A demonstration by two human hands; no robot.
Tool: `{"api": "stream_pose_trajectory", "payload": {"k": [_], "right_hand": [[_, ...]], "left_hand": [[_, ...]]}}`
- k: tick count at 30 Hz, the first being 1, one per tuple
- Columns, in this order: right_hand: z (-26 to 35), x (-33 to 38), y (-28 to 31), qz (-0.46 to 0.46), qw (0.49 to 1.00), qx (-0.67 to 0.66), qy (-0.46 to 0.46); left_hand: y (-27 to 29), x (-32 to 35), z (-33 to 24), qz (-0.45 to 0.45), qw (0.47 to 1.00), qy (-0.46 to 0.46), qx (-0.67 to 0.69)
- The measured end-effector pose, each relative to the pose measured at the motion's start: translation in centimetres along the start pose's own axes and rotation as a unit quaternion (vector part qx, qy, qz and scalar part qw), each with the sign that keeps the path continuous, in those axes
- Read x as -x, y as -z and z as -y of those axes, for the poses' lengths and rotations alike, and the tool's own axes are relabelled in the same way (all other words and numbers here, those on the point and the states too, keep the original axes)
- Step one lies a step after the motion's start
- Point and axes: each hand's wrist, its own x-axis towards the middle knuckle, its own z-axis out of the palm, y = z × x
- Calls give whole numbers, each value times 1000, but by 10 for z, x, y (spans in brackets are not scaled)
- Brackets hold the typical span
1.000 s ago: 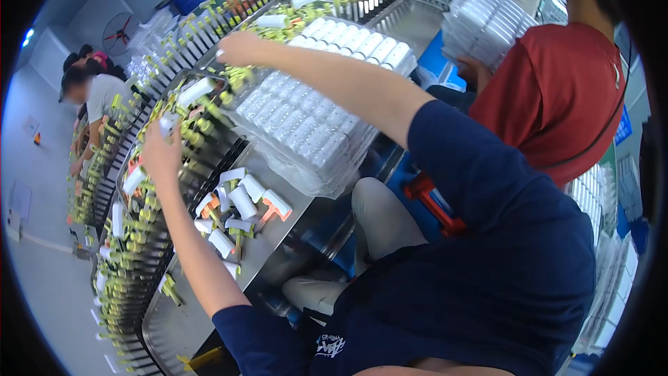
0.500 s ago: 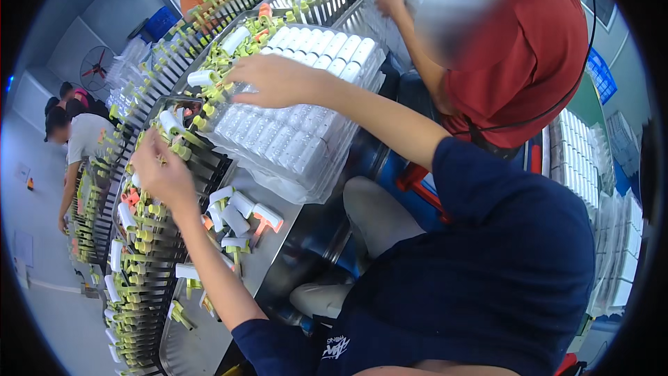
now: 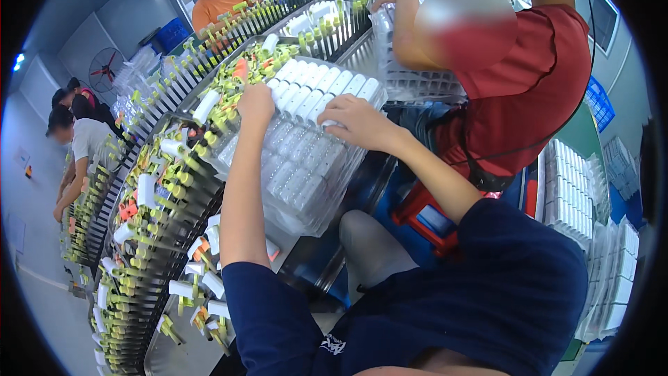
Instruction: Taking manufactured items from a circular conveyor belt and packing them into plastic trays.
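Note:
A clear plastic tray stack (image 3: 313,219) stands before me, with rows of white cylindrical pieces (image 3: 309,83) in its far part. In its near part, the white shapes look duller, showing through clear plastic. My right hand (image 3: 358,124) rests over the middle of the tray, fingers bent round a white cylindrical piece, mostly hidden under them. At the tray's left edge is my left hand (image 3: 256,104), compact and closed, its fingertips hidden. Just beyond it an orange holder (image 3: 241,69) stands up from a pile of yellow-green holders (image 3: 261,59); whether the hand touches it I cannot tell.
A curved slatted conveyor (image 3: 156,94) carrying yellow-green holders runs along the left. White and orange pieces (image 3: 202,247) lie on the metal ledge near my left forearm. A co-worker in red (image 3: 518,83) works close at right beside other clear trays (image 3: 421,87).
My left hand has moved right and up from the conveyor to the tray's left edge. My right hand has drawn back rightward from the pile onto the tray. My view has shifted slightly.

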Motion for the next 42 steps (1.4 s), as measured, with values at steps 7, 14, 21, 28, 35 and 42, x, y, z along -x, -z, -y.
{"api": "stream_pose_trajectory", "payload": {"k": [7, 14, 21, 28, 35, 42], "right_hand": [[-7, 4, 13, 22, 999, -16, -28], [-1, 2, 5, -1, 1000, -8, -23], [-3, 7, 3, -18, 1000, -3, -24], [-3, 7, 4, -29, 997, 34, -64], [0, 6, 2, -43, 996, 32, -67], [-1, 5, -1, -30, 998, 29, -48]], "left_hand": [[19, 9, -37, -8, 990, 114, 78], [11, 15, -14, -145, 975, 47, 161], [87, 72, -13, -227, 928, 166, 242], [114, 150, 47, -330, 869, 282, 239], [124, 167, 158, -237, 930, 257, 117], [169, 204, 227, -19, 970, 216, 111]]}}
